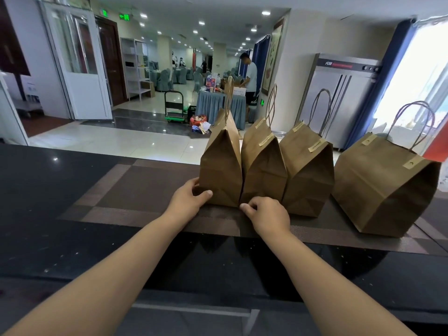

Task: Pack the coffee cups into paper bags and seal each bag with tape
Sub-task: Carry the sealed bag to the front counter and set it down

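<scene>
Brown paper handled bag [221, 166], taped shut, is held at its base by the left hand [188, 198]; the right hand [266, 214], loosely curled and empty, steadies it, seemingly aligning the row.

four upright taped brown paper bags [264, 166]

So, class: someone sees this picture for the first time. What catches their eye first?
Four brown bags stand in a row on the dark counter, tops folded shut. Both hands reach to the leftmost bag: the left hand holds its lower corner, the right hand rests at its base.
</scene>
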A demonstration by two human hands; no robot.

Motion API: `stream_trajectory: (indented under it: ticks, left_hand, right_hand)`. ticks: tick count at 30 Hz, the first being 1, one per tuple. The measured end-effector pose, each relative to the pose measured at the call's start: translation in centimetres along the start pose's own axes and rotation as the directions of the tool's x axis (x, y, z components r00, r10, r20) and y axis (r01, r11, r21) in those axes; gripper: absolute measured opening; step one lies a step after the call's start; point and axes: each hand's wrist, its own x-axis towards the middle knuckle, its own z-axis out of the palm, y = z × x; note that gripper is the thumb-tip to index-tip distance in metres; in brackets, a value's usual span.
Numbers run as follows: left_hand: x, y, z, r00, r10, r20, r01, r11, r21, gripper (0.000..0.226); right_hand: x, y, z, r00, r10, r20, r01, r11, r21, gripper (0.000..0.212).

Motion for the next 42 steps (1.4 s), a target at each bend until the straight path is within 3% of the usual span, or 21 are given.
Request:
stream_trajectory:
  ticks: [5, 9, 12, 24, 35, 42]
  left_hand:
    - [-3.1, -0.2, -1.4, 1.000, 0.017, -0.007, -0.017, 1.000, -0.003, 0.045]
    - [-7.4, -0.5, -3.2, 0.991, 0.118, 0.061, -0.122, 0.991, 0.062, 0.021]
    - [-10.7, -0.9, -4.5, 0.985, 0.138, 0.103, -0.149, 0.983, 0.104, 0.018]
    - [-21.1, -4.4, -12.1, 0.992, 0.125, -0.031, -0.116, 0.969, 0.219, 0.016]
    - [-34.6, -12.2, -28.1, 0.977, -0.014, -0.213, 0.062, 0.973, 0.220, 0.021]
    - [-45.7, -17.7, -39.9, 0.923, -0.132, -0.360, 0.219, 0.953, 0.212, 0.018]
  right_hand:
    - [-2.8, 0.1, -0.9, 1.000, -0.029, -0.012, 0.029, 0.999, 0.021, 0.030]
    - [-6.0, -0.1, -1.2, 0.990, -0.120, -0.072, 0.125, 0.990, 0.062, 0.021]
    - [-7.7, -0.7, -0.7, 0.976, -0.201, -0.082, 0.208, 0.974, 0.085, 0.017]
    - [-15.1, -9.1, 0.8, 0.878, -0.479, 0.022, 0.479, 0.878, 0.000, 0.022]
    - [-26.4, -24.3, 5.6, 0.737, -0.650, 0.184, 0.642, 0.759, 0.107, 0.019]
    - [-36.2, -37.0, 10.3, 0.571, -0.775, 0.269, 0.767, 0.621, 0.162, 0.023]
